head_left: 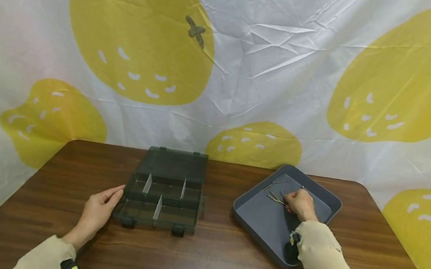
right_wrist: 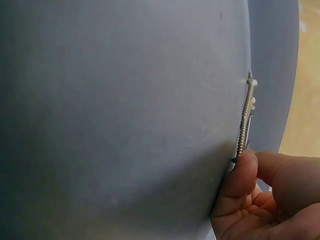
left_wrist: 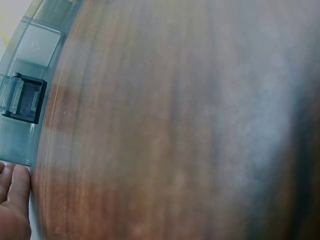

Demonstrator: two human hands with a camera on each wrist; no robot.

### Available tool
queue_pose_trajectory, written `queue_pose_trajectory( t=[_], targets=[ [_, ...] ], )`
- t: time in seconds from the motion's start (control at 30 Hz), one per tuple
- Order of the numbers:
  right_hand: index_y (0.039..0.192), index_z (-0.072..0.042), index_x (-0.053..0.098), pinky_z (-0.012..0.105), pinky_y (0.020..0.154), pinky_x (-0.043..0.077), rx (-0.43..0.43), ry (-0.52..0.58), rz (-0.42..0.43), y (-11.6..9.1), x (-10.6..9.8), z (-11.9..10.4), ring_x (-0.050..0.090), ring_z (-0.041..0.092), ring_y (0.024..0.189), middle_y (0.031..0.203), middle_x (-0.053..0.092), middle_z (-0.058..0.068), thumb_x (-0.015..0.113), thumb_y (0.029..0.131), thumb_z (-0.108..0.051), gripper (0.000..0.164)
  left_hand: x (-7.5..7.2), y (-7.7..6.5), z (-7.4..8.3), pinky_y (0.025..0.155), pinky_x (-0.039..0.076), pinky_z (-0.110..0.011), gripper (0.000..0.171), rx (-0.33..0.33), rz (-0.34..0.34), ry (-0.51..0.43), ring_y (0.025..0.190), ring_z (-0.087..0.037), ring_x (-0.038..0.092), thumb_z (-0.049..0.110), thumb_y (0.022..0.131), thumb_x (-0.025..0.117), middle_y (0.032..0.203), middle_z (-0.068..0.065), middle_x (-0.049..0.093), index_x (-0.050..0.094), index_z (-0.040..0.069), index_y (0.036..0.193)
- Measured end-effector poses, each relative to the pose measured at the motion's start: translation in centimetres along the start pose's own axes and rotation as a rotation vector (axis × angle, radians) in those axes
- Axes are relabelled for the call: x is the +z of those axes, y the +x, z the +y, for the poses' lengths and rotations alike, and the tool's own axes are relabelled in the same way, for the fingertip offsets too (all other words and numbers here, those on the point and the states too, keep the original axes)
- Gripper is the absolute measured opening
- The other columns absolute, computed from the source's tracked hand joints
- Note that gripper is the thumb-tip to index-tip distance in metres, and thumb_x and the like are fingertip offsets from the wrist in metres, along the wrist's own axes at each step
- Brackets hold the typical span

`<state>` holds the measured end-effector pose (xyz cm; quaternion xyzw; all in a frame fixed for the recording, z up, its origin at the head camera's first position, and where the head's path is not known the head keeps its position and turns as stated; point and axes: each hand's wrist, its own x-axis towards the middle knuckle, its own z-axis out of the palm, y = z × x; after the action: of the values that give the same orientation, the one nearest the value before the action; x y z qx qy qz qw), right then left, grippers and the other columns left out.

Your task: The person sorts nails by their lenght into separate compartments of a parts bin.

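At the left of the table, the left hand (head_left: 98, 212) touches the near left side of a dark, see-through compartment box (head_left: 177, 214) with its fingers extended. The box's lid (head_left: 174, 164) is folded back, and light dividers split the inside. In the left wrist view, fingertips (left_wrist: 19, 180) lie against the box's corner near a black latch (left_wrist: 27, 100). Inside a grey tray (head_left: 259, 226), the right hand (head_left: 300, 203) has its thumb and fingers together at a screw (right_wrist: 245, 120), which it pinches by one end. More long screws (head_left: 276, 198) lie beside its fingertips.
Thin metal pieces (head_left: 279, 181) lie toward the tray's far left side. The tray sits at an angle on the brown wooden table (head_left: 212, 257), right of the box. A white cloth with yellow fruit shapes (head_left: 237, 80) hangs behind the table.
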<state>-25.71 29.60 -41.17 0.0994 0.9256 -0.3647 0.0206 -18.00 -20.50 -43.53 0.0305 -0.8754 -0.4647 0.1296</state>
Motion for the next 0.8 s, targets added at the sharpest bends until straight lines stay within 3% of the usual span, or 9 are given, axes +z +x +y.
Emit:
queue_pose_trajectory(
  t=[0.2,0.43,0.57,0.63,0.8],
  targets=[
    [0.078,0.003,0.065,0.019,0.045,0.042,0.002,0.052,-0.004,-0.2,0.0,-0.2,0.050,0.003,0.046,0.052,0.053,-0.006,0.050,0.092,-0.011,0.025,-0.3,0.1,0.1,0.098,0.044,-0.048,0.041,-0.030,-0.046,0.002,0.122,-0.032,0.051,0.029,0.100,0.047,0.129,-0.017,0.056,0.057,0.002,0.129],
    [0.105,0.022,0.056,0.017,0.047,0.047,0.058,0.290,-0.043,0.1,-0.2,0.0,0.050,0.004,0.047,0.062,0.052,-0.001,0.045,0.094,-0.006,0.033,-0.2,0.1,0.1,0.098,0.044,-0.046,0.040,-0.035,-0.049,0.003,0.121,-0.030,0.052,0.027,0.100,0.048,0.129,-0.016,0.056,0.056,0.002,0.130],
    [0.112,0.020,0.054,0.019,0.049,0.049,0.115,0.382,-0.082,0.9,-0.5,0.7,0.051,0.005,0.050,0.060,0.052,-0.002,0.045,0.095,-0.010,0.036,-0.2,0.2,0.0,0.098,0.044,-0.047,0.039,-0.027,-0.045,0.002,0.121,-0.031,0.052,0.025,0.099,0.049,0.128,-0.017,0.057,0.057,0.002,0.129],
    [0.107,0.016,0.058,0.020,0.050,0.049,0.106,0.449,-0.114,1.7,-0.6,1.5,0.053,0.006,0.051,0.060,0.053,-0.001,0.048,0.095,-0.013,0.033,-0.2,0.2,0.0,0.098,0.044,-0.048,0.039,-0.026,-0.044,0.002,0.121,-0.032,0.052,0.025,0.099,0.049,0.128,-0.018,0.057,0.057,0.001,0.129],
    [0.105,0.013,0.056,0.019,0.051,0.049,0.133,0.504,-0.132,1.2,-1.1,0.6,0.051,0.003,0.052,0.060,0.050,-0.003,0.044,0.098,-0.015,0.031,-0.2,0.2,0.2,0.098,0.044,-0.048,0.039,-0.031,-0.043,0.010,0.121,-0.033,0.052,0.025,0.099,0.049,0.128,-0.018,0.057,0.057,0.002,0.129]
  ],
)
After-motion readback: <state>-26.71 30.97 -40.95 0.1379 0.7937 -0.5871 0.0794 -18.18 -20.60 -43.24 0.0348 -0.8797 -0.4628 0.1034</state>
